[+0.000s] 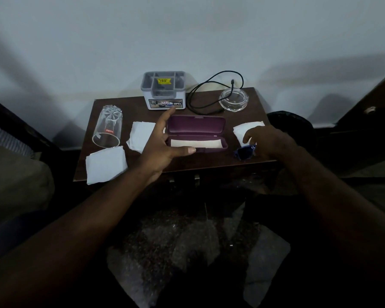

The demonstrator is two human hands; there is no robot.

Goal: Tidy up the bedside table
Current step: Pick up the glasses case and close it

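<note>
Bedside table (209,160), open case (196,125) holding cloth (196,143), right hand (267,141) gripping sunglasses (244,152)

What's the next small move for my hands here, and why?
Probably lift the blue sunglasses with the right hand, which seems to grip them, into the purple case. The case lies open with only a cloth inside, and the left hand is open beside it, ready to steady it.
</note>
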